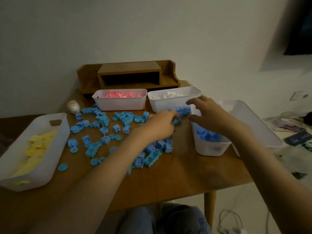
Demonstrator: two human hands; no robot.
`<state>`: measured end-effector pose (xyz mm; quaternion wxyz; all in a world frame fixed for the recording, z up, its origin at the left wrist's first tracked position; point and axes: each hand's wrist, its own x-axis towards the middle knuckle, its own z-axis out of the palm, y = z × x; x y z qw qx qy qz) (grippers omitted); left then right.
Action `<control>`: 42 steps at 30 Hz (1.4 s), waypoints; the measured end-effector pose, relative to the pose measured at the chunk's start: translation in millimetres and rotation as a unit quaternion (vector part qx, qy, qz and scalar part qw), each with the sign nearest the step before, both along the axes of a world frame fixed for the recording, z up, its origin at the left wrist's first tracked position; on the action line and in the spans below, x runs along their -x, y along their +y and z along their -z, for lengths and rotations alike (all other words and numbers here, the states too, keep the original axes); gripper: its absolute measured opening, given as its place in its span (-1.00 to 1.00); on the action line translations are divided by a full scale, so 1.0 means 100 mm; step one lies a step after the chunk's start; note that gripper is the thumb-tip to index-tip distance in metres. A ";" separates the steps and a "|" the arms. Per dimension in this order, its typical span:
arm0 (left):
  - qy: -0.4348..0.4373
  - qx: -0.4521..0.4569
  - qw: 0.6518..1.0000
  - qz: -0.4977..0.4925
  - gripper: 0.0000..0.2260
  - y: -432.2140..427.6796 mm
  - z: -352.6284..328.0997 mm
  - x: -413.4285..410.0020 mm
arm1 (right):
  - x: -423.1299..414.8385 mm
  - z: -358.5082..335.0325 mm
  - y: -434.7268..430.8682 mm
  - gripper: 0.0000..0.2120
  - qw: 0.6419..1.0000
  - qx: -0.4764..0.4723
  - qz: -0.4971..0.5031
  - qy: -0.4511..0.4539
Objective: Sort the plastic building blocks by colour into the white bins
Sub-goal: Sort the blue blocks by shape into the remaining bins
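Several blue blocks (101,132) lie scattered over the middle of the wooden table (168,183). My left hand (160,127) reaches across them, its fingers closed on a small blue block (177,122) and touching a long blue block (181,110). Beside that long block's right end my right hand (209,114) hovers with fingers spread, above the white bin of blue blocks (211,149). There is a bin of yellow blocks (55,132) at the left, a bin of pink blocks (119,103) at the back, and a bin of white blocks (162,105) next to it.
Another white bin (263,132) stands at the table's right edge, with little visible inside. A small round jar (73,107) sits left of the pink bin, and a wooden desk organiser (128,76) behind it. Clutter and cables lie on the floor to the right.
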<state>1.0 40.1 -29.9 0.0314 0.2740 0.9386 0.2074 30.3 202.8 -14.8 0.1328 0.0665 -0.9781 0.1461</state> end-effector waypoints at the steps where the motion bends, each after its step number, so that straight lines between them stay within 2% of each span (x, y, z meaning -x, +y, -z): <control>1: -0.014 0.022 1.000 -0.005 -0.63 -0.11 0.03 0.03 | -0.01 0.00 -0.10 -0.55 1.000 0.008 -0.024 0.011; 4: -0.031 0.065 0.997 -0.037 -0.67 -0.45 0.11 0.08 | -0.01 0.06 -0.46 -0.58 0.997 0.008 -0.073 -0.003; 7: -0.023 0.073 0.994 -0.072 -0.73 -0.71 0.14 0.07 | 0.01 0.22 -0.70 -0.57 0.992 -0.021 -0.096 -0.082; 10: -0.042 0.094 0.992 -0.079 -0.72 -0.88 0.16 0.04 | 0.07 0.43 -0.76 -0.47 0.981 -0.094 -0.043 -0.166; 12: -0.079 0.098 0.990 -0.059 -0.68 -0.94 0.18 0.01 | 0.10 0.54 -0.77 -0.39 0.976 -0.109 -0.014 -0.190; 16: -0.100 0.084 0.990 -0.043 -0.60 -0.96 0.25 -0.05 | 0.12 0.63 -0.82 -0.47 0.983 -0.049 -0.046 -0.173; 23: -0.092 0.064 0.992 -0.062 -0.72 -0.98 0.30 -0.01 | 0.10 0.69 -0.76 -0.66 0.989 0.045 -0.071 -0.123; 29: -0.088 0.075 0.990 -0.077 -0.59 -1.04 0.29 0.02 | 0.14 0.71 -0.72 -0.74 0.990 0.095 -0.053 -0.084; 34: -0.038 0.054 0.993 -0.102 -0.75 -1.06 0.24 0.09 | 0.19 0.70 -0.72 -0.80 0.988 0.140 -0.030 -0.055; 38: -0.026 0.009 0.991 -0.128 -0.82 -1.05 0.27 0.13 | 0.21 0.68 -0.73 -0.82 0.976 0.215 -0.014 -0.041; 40: -0.028 -0.009 0.991 -0.129 -0.81 -1.05 0.27 0.15 | 0.22 0.69 -0.73 -0.81 0.976 0.212 -0.011 -0.043; 42: -0.032 -0.017 0.990 -0.134 -0.85 -1.06 0.29 0.18 | 0.24 0.69 -0.75 -0.68 0.984 0.150 -0.025 -0.094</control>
